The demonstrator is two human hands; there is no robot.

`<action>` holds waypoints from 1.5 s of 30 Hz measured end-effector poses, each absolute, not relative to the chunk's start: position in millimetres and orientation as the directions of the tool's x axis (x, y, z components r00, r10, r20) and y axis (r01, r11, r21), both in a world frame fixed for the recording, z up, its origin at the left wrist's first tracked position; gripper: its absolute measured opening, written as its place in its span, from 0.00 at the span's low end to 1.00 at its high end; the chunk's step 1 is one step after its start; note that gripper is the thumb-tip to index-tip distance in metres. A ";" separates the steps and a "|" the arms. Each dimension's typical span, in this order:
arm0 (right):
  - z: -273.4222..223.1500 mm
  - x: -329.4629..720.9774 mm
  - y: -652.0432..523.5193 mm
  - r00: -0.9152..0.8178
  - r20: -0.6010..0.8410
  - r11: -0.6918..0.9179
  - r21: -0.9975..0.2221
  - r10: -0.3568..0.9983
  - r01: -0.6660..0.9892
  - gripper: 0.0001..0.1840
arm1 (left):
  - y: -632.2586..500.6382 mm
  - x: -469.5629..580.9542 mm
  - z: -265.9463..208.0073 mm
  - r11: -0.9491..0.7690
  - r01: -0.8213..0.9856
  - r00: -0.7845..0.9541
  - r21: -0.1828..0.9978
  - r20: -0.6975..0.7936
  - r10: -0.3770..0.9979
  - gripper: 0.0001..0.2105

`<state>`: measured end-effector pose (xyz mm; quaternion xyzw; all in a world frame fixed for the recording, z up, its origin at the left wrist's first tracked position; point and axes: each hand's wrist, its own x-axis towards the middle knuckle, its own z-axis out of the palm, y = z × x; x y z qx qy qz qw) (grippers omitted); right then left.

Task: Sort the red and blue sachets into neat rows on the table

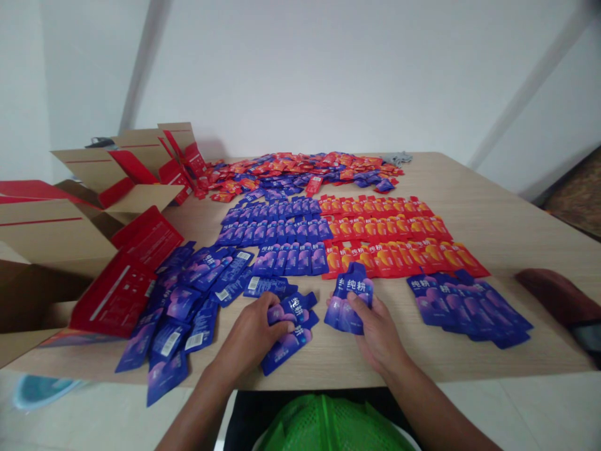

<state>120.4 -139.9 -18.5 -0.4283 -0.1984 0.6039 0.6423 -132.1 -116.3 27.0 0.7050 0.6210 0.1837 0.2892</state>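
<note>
Purple spout-shaped pouches (287, 349) are gripped in my left hand (260, 332), thumb on top, close to the table's front edge. My right hand (379, 335) is closed on a small overlapping stack of the same purple pouches (346, 307), printed side up. To the left lies a loose heap of purple pouches (185, 294), some showing barcodes. Beyond my hands, overlapping rows of purple pouches (291, 258) adjoin rows of red-orange pouches (404, 255). A fanned group of purple pouches (464, 307) rests right of my right hand.
Open red and tan cartons (113, 294) stand along the left side of the table (493, 238). A mixed pile of red and purple packets (300, 168) covers the far edge. A dark red object (554, 294) lies at the right edge, and a green mesh basket (328, 426) is below me.
</note>
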 end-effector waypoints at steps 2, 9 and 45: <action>-18.0 120.1 -139.4 0.210 -0.268 -0.087 -0.786 0.940 -0.613 0.22 | -116.0 -129.6 30.8 -0.068 0.727 0.158 0.683 -0.070 0.985 0.10; -21.5 119.7 -137.1 0.238 -0.289 -0.081 -0.775 0.927 -0.627 0.24 | -116.6 -82.9 40.5 0.016 0.358 -0.025 0.933 -0.008 1.000 0.16; -21.7 120.6 -136.6 0.270 -0.348 -0.109 -0.770 0.897 -0.629 0.29 | -147.3 -138.4 24.6 -0.068 0.862 0.189 0.503 -0.194 0.963 0.17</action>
